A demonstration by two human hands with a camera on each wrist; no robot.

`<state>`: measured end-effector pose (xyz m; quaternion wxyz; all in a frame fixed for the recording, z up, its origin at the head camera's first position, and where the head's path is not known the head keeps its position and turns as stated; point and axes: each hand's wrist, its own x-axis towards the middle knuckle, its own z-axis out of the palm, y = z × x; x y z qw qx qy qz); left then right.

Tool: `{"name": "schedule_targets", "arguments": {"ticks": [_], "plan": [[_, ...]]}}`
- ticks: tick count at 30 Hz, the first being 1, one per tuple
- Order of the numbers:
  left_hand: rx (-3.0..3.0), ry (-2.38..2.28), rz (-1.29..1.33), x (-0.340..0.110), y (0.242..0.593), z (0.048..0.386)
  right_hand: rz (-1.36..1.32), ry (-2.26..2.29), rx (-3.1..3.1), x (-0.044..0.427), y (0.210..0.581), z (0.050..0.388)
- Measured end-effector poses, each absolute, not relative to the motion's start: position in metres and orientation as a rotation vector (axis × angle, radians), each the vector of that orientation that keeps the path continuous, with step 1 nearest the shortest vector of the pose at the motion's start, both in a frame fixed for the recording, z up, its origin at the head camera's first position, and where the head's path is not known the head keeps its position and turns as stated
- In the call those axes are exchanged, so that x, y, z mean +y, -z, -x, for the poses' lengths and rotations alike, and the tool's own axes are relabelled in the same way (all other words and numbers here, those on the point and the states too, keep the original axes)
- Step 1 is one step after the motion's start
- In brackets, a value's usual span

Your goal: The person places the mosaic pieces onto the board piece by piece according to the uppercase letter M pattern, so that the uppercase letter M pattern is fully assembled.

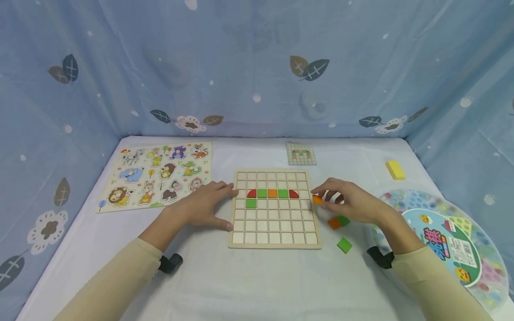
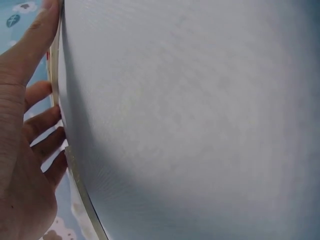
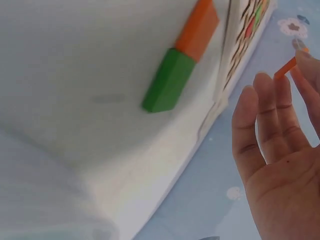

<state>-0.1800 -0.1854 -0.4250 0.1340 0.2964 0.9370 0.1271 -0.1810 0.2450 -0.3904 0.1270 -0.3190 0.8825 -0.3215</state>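
Observation:
A wooden grid board (image 1: 262, 227) lies flat on the table. One row holds a red quarter-round tile (image 1: 251, 193), a green tile, an orange tile (image 1: 272, 193), a green tile and another red quarter-round; a green tile (image 1: 250, 203) sits one row nearer, at the left. My left hand (image 1: 202, 204) rests against the board's left edge, thumb and fingers spread. Just off the right edge, my right hand (image 1: 348, 203) pinches an orange square tile (image 3: 287, 67) between thumb and fingertips. Below that hand an orange tile (image 1: 334, 223) and a green tile (image 3: 169, 81) lie side by side.
Nearer me lies another green tile (image 1: 344, 245). A pattern card (image 1: 301, 154) is behind the board. An animal picture board (image 1: 138, 178) lies at the left; a round clear package (image 1: 441, 245) at the right, with a yellow block (image 1: 395, 170) behind it.

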Motion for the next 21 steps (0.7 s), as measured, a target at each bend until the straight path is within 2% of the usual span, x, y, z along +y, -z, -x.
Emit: {"name": "schedule_targets", "arguments": {"ticks": [21], "plan": [[2.711,-0.362,-0.82,-0.184,0.423,0.178,1.051,1.069,2.495,0.195,0.379,0.197]]}}
